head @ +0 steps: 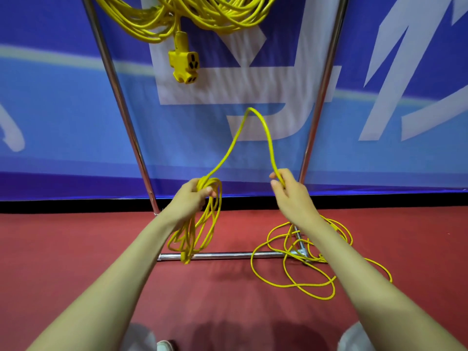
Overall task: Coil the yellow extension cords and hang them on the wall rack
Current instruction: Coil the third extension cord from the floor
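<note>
- Yellow cord (pixel 270 145) rose in a narrow arch between the person's two hands, its peak in front of the blue banner (pixel 63 110).
- The left hand (pixel 192 196) gripped a coil (pixel 206 183) of that cord, fingers curled round the top of the loops with the thumb over them. The loops hung down past the wrist, in front of the rack's base bar.
- The right hand (pixel 291 196) pinched the cord between thumb and fingertips, just where the arch came down. The other fingers were bent in close.
- Below the right forearm, the loose cord (pixel 298 285) lay in wide, tangled loops on the red floor (pixel 76 249), draped over the corner of the base.
- The rack (pixel 119 97) was chrome tube: two slanting poles and a low bar, standing against the banner.
- At the top, hung cords (pixel 152 29) drooped in thick bundles between the poles, and a yellow socket (pixel 186 64) dangled below them.
- A white shoe (pixel 164 345) showed at the bottom edge.
</note>
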The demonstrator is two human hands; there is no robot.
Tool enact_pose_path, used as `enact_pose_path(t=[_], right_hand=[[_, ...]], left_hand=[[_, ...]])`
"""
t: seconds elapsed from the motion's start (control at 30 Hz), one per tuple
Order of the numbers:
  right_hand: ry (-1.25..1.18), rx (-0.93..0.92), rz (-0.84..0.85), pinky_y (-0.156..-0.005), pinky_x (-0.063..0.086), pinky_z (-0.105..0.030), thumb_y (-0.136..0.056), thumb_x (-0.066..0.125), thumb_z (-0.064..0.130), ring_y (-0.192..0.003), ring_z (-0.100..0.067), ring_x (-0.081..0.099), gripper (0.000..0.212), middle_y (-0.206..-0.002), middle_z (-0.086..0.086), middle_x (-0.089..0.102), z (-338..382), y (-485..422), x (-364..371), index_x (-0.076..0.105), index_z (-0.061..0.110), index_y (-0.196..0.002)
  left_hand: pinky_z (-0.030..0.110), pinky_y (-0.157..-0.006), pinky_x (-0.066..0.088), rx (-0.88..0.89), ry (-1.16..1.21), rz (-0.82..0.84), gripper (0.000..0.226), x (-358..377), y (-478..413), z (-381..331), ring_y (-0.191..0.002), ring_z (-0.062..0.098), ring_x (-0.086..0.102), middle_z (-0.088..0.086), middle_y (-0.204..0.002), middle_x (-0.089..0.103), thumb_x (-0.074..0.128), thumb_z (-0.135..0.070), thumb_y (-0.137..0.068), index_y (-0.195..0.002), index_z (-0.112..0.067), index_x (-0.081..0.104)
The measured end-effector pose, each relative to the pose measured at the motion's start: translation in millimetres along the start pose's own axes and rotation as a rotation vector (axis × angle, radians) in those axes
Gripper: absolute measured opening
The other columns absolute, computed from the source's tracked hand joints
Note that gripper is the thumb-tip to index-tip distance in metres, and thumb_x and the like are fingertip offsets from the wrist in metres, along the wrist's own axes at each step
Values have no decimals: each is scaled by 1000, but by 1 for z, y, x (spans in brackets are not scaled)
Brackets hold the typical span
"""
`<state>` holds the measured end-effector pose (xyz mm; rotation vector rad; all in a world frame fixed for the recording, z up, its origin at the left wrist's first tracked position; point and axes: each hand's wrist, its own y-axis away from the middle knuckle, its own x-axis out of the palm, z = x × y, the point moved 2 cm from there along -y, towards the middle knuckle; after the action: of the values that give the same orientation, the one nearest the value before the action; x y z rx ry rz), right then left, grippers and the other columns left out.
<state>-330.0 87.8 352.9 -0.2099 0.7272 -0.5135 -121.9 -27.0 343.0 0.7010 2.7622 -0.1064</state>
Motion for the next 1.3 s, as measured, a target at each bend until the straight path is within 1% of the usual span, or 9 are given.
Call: enact_pose_path(t=[0.1, 0.23, 0.37, 0.47, 0.57, 0.7, 0.9, 1.03, 1.3], right_hand=[[51, -34, -57, -78, 30, -18, -95, 36, -3, -91, -23, 50, 38, -99, -4, 44, -4, -7, -7, 52, 7, -128], [105, -32, -62, -81, 38, -26, -98, 38, 3, -84, -21, 47, 41, -93, -10, 47, -13, -12, -15, 51, 17, -134], [229, 36, 43, -76, 49, -46, -100, 39, 19, -82, -37, 58, 26, -86, -14, 64, -18, -10, -17, 44, 16, -126], [216, 30, 98, -76, 47, -42, -99, 43, 20, -83, -33, 58, 12, -89, -11, 63, -15, -8, -16, 45, 13, -109], [242, -37, 88, -81, 43, -39, -96, 51, 19, -94, -28, 55, 13, -96, -6, 57, -12, -7, -15, 58, 13, -106], [370, 55, 48, -75, 41, -36, -97, 50, 27, -98, -32, 57, 21, -100, -12, 64, -16, -9, -18, 61, 13, -107], [610, 130, 357, -82, 45, -35, -97, 47, 32, -107, -31, 59, 25, -109, -8, 68, -24, -1, -6, 66, 23, -111], [660, 113, 571, -84, 47, -32, -92, 47, 18, -105, -28, 60, 26, -111, -7, 68, -21, 9, 10, 68, 17, -106], [654, 61, 900, -69, 42, -22, -87, 49, 11, -88, -22, 60, 27, -103, -6, 69, -7, 25, 24, 71, 15, -104]], left_hand=[[24, -53, 32, -49, -127, 60, 6, 5, 2, 1, -49, 6, 41, -2, -74, 60, 58, -9, -93, -98, -13, 59], [24, -57, 36, -42, -220, 119, 15, 9, 5, -2, -56, 8, 45, -8, -63, 52, 69, -8, -84, -94, -14, 62], [24, -55, 35, -32, -209, 166, 13, 14, 8, -5, -55, 9, 43, -6, -64, 50, 68, -8, -84, -94, -15, 62], [22, -51, 32, -58, -131, 219, 10, 19, 12, -9, -52, 10, 39, 0, -69, 54, 63, -7, -88, -93, -15, 62], [21, -49, 32, -49, -194, 259, 9, 23, 14, -10, -49, 8, 39, -4, -66, 60, 59, -9, -91, -88, -17, 62], [18, -43, 28, -69, -54, 58, 15, 16, 6, -2, -42, 6, 36, 0, -70, 59, 52, -9, -97, -85, -16, 59], [16, -41, 26, -91, 339, -171, 25, 7, -1, -7, -38, 2, 30, 1, -70, 43, 40, -11, -102, -78, -13, 49], [15, -42, 25, -40, 393, -237, 27, 8, -5, -14, -38, 1, 29, 0, -71, 42, 37, -15, -104, -79, -14, 47], [14, -42, 27, -29, 527, -262, 31, 8, -5, -13, -40, 1, 30, 0, -69, 39, 35, -15, -105, -76, -12, 46]])
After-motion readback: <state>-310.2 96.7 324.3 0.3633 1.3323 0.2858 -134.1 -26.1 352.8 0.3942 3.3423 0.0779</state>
